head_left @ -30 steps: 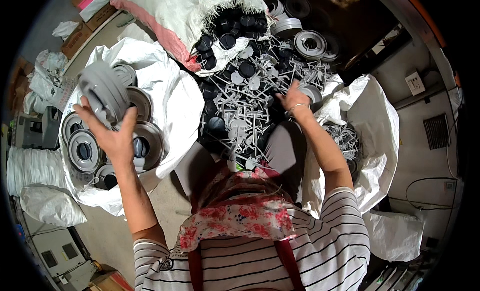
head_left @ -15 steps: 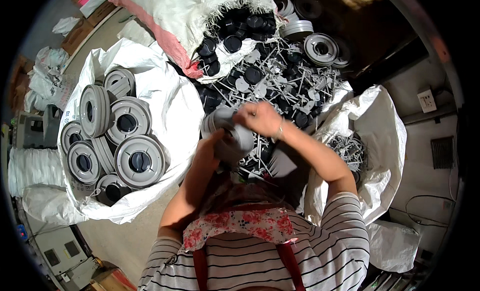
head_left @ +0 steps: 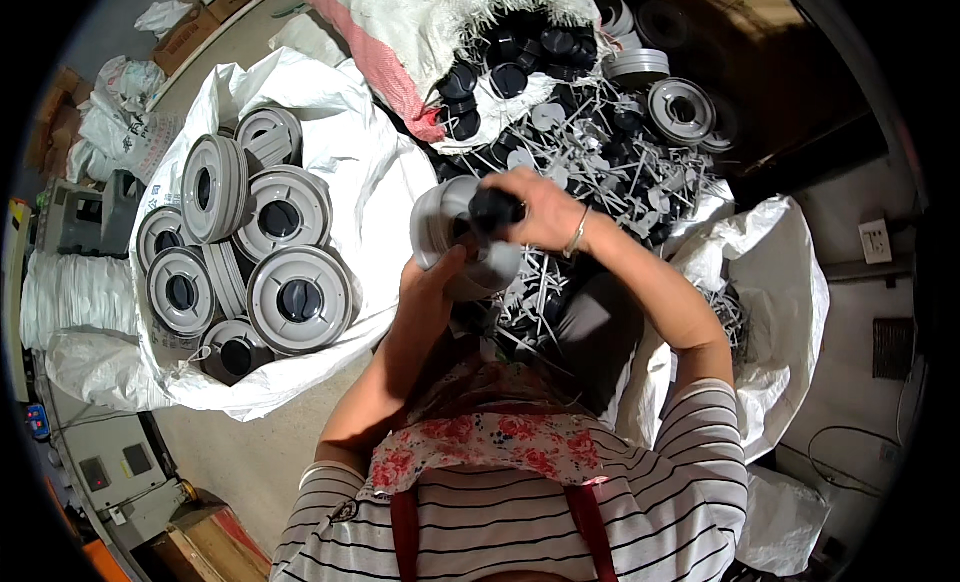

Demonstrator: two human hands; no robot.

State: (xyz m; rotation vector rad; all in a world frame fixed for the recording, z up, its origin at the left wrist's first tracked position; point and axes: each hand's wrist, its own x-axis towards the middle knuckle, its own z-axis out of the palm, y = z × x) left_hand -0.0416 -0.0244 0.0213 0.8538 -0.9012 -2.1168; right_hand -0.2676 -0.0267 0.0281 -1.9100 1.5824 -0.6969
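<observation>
Left hand (head_left: pixel 428 290): fingers gripping a grey flanged spool (head_left: pixel 432 227), held above the lap just beyond the right edge of the left white sack (head_left: pixel 375 147). Right hand (head_left: pixel 545 210): grasping a black cap (head_left: pixel 497 210) at the spool's face; whether the two touch cannot be told. Beyond the hands lies a heap of grey pins (head_left: pixel 645 172). Black-centred grey spools (head_left: pixel 300 300) fill the left sack to its rim. Loose black caps (head_left: pixel 508 80) sit at the frayed mouth of a red-striped sack (head_left: pixel 410 32).
</observation>
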